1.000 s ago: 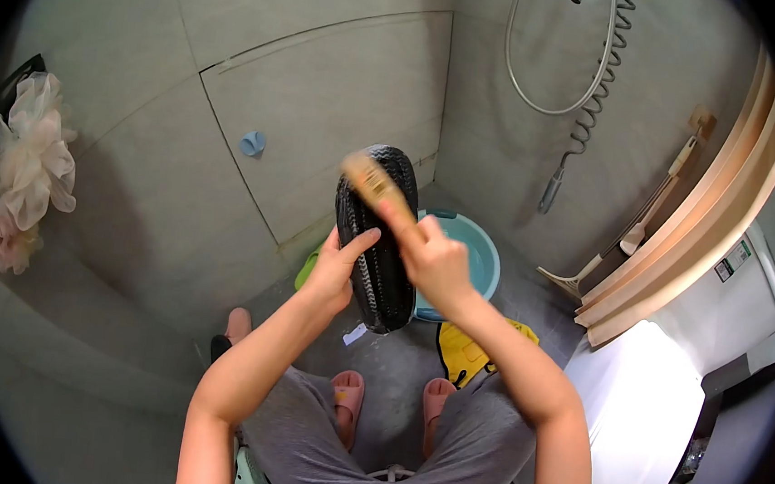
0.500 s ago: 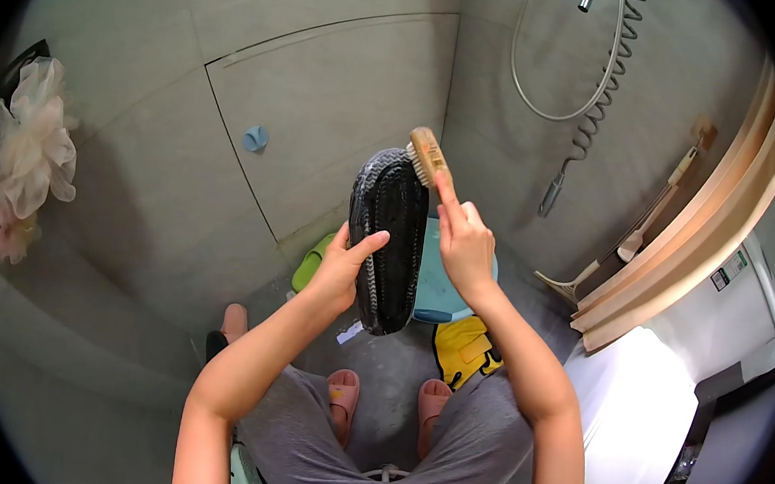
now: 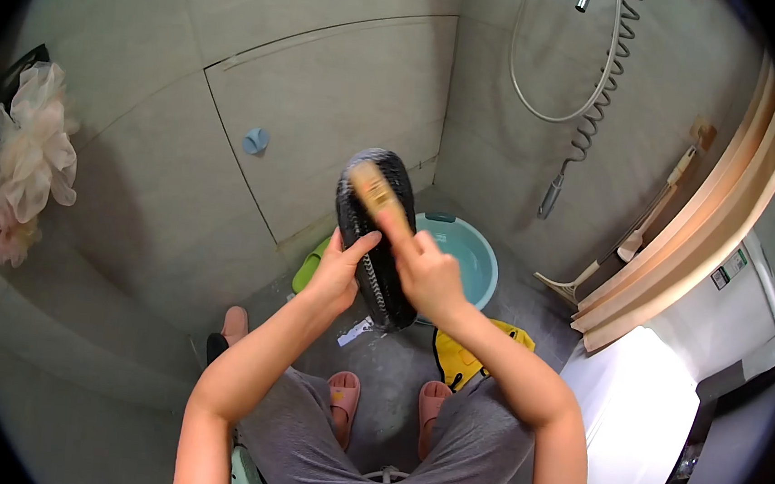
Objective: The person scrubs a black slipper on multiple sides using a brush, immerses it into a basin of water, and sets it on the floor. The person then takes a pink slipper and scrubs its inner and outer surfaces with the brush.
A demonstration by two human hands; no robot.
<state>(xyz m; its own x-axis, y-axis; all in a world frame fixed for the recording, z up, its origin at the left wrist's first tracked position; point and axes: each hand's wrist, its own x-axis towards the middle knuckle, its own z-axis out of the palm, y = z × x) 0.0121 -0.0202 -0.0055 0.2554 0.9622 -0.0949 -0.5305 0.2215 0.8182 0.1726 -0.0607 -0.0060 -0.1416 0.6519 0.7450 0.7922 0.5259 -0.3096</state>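
Note:
A black shoe point(image 3: 377, 282) is held up in front of me, its dark sole facing me and its edge marked with whitish streaks. My left hand point(image 3: 340, 270) grips it along the left side, thumb over the sole. In my right hand point(image 3: 429, 273) is a wooden-backed brush point(image 3: 375, 194), slightly blurred, lying across the upper part of the sole. The bristles are hidden beneath it. Behind and below the shoe, a light blue basin point(image 3: 486, 263) rests on the floor.
A yellow cloth item point(image 3: 460, 361) and a green slipper point(image 3: 310, 268) lie on the floor. The white toilet point(image 3: 628, 425) stands at the right, beside a peach curtain point(image 3: 678, 256). A shower hose point(image 3: 514, 61) hangs above. Mesh puffs point(image 3: 35, 151) hang at the left.
Since half a second ago, the brush has moved left and down from the shoe's upper right edge onto the sole. The shoe's top has tilted left, and more of the basin shows.

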